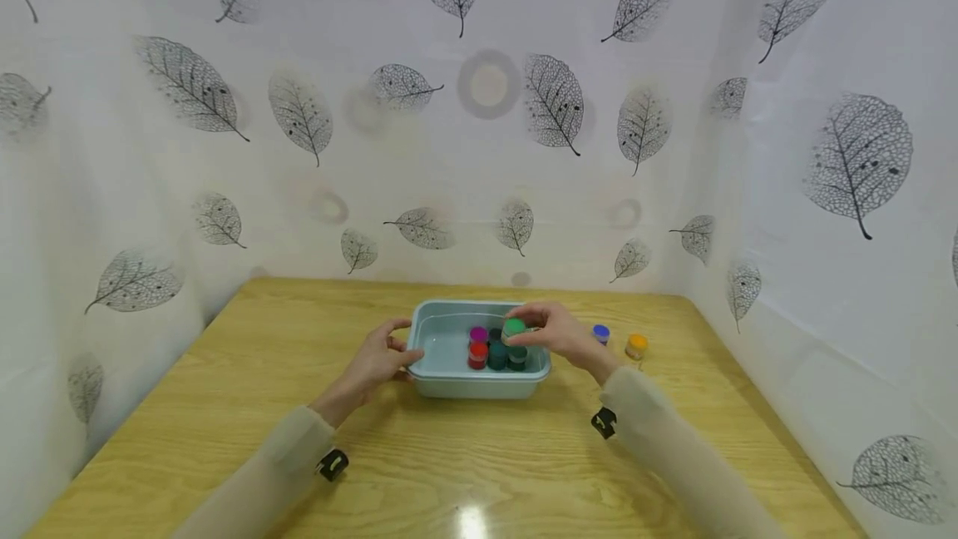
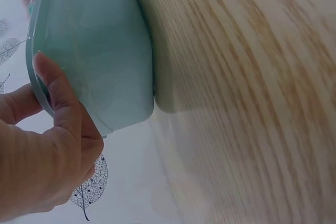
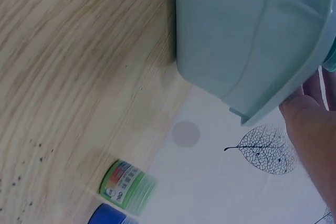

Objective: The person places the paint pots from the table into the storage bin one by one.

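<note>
A pale blue-green plastic bin [image 1: 479, 389] stands on the table, with several small paint jars inside at its right half: a red jar [image 1: 477, 356], a magenta jar [image 1: 478, 336] and dark teal ones [image 1: 497, 356]. My left hand [image 1: 376, 363] grips the bin's left rim; the left wrist view shows the thumb and fingers either side of that rim. Over the right side of the bin, my right hand [image 1: 557, 331] pinches a green-lidded paint jar [image 1: 514, 328]. The right wrist view shows only part of this hand [image 3: 313, 124], beyond the bin's edge.
Right of the bin, a blue-lidded jar [image 1: 601, 333] and an orange jar [image 1: 636, 346] stand on the wooden table [image 1: 464, 456]. The right wrist view also shows a light green jar [image 3: 126, 186] beside the blue one. A leaf-patterned curtain [image 1: 479, 148] surrounds the table's back and sides.
</note>
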A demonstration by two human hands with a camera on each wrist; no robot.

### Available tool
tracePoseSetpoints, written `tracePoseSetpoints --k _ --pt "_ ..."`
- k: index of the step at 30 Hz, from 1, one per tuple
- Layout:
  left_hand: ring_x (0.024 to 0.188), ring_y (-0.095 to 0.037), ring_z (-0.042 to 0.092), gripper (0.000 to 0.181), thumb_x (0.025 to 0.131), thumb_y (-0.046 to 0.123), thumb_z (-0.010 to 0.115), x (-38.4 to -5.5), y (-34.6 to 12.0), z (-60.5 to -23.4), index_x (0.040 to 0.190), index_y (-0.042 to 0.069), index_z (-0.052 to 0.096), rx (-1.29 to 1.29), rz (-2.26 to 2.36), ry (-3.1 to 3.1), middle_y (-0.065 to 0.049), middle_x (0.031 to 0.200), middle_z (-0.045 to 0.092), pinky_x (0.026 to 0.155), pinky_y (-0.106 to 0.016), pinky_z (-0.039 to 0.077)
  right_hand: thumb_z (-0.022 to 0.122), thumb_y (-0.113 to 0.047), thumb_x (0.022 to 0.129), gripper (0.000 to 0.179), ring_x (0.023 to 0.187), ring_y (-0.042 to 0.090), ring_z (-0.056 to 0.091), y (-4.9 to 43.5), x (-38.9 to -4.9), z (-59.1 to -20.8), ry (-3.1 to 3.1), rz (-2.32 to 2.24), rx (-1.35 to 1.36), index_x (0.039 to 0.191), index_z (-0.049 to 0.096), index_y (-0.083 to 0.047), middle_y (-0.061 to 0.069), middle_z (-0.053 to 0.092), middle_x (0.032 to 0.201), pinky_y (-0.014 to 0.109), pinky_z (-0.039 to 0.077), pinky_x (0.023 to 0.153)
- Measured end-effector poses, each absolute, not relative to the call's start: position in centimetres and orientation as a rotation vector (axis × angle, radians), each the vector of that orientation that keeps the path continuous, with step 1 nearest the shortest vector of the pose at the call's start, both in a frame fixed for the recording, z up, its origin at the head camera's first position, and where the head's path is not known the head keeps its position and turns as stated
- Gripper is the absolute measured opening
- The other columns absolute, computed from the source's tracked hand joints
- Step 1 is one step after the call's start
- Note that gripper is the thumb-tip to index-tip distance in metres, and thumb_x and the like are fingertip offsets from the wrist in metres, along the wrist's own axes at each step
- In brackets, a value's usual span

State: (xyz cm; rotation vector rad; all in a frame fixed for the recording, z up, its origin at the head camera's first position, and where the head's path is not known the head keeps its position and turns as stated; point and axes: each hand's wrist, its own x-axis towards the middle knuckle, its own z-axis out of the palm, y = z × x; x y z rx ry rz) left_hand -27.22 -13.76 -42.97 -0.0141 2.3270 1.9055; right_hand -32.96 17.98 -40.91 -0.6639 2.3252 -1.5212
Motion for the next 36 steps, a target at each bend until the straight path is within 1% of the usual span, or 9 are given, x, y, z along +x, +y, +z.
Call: tracePoseSetpoints --k 4,7,12,17,22,27,31,36 --pt "0.071 -0.02 0.059 0.063 0.089 0.0 0.068 -27.3 -13.7 -42.9 0.145 0.004 0.039 -0.023 1.903 2.324 -0.015 0.099 0.047 0.069 -0.042 0.062 0.082 -0.025 0.081 0.053 0.099 0.019 0.061 17.2 -33.2 -41.0 2.384 -1.459 -0.698 0.126 0.064 -0.004 0.005 0.067 0.114 0.032 0.057 0.083" --pt "0.071 -0.02 0.06 0.062 0.089 0.0 0.068 -27.4 -13.7 -42.8 0.144 0.004 0.04 -0.02 1.904 2.323 -0.015 0.099 0.047 0.069 -0.042 0.062 0.082 -0.026 0.08 0.052 0.098 0.019 0.06 16.5 -33.4 -40.8 2.425 -1.41 -0.707 0.125 0.065 -0.006 0.004 0.067 0.111 0.028 0.055 0.08" --pt "0.07 -0.02 0.059 0.061 0.09 0.0 0.068 -27.3 -13.7 -42.8 0.144 0.003 0.04 -0.01 1.898 2.327 -0.014 0.097 0.047 0.067 -0.041 0.062 0.082 -0.026 0.08 0.053 0.097 0.018 0.06 15.5 -33.6 -40.6 2.442 -1.351 -0.723 0.126 0.065 -0.006 0.004 0.067 0.111 0.029 0.055 0.081" --pt "0.069 -0.02 0.059 0.061 0.089 -0.001 0.068 -27.4 -13.7 -42.8 0.144 0.004 0.04 -0.02 1.899 2.327 -0.014 0.096 0.047 0.066 -0.04 0.062 0.081 -0.022 0.081 0.053 0.099 0.018 0.063 14.6 -33.8 -40.8 2.412 -1.358 -0.7 0.128 0.064 -0.005 0.005 0.07 0.113 0.03 0.057 0.085" --pt "0.07 -0.021 0.059 0.061 0.089 -0.001 0.068 -27.3 -13.6 -42.9 0.144 0.004 0.041 -0.031 1.9 2.33 -0.013 0.096 0.047 0.067 -0.041 0.062 0.081 -0.02 0.081 0.05 0.099 0.015 0.064 13.8 -34.0 -41.2 2.429 -1.346 -0.713 0.126 0.065 -0.004 0.004 0.07 0.113 0.029 0.057 0.085" --pt "0.071 -0.022 0.06 0.061 0.089 -0.002 0.067 -27.2 -13.6 -43.0 0.144 0.003 0.04 -0.024 1.904 2.329 -0.014 0.097 0.046 0.066 -0.041 0.062 0.082 -0.018 0.08 0.047 0.1 0.016 0.064 12.9 -33.9 -41.2 2.457 -1.323 -0.721 0.123 0.067 -0.005 0.005 0.07 0.114 0.031 0.057 0.086" --pt "0.073 -0.023 0.061 0.061 0.09 -0.002 0.067 -27.3 -13.7 -43.0 0.144 0.003 0.04 -0.02 1.9 2.333 -0.014 0.098 0.046 0.066 -0.04 0.062 0.084 -0.02 0.078 0.046 0.098 0.013 0.065 12.0 -33.9 -41.2 2.528 -1.276 -0.71 0.12 0.069 -0.008 0.004 0.072 0.111 0.029 0.056 0.085" --pt "0.073 -0.023 0.061 0.06 0.09 -0.002 0.067 -27.3 -13.7 -43.1 0.144 0.003 0.04 -0.019 1.895 2.339 -0.016 0.099 0.047 0.065 -0.039 0.062 0.083 -0.018 0.078 0.045 0.096 0.013 0.065 11.1 -34.0 -41.6 2.55 -1.254 -0.733 0.119 0.069 -0.006 0.006 0.072 0.109 0.029 0.056 0.085"
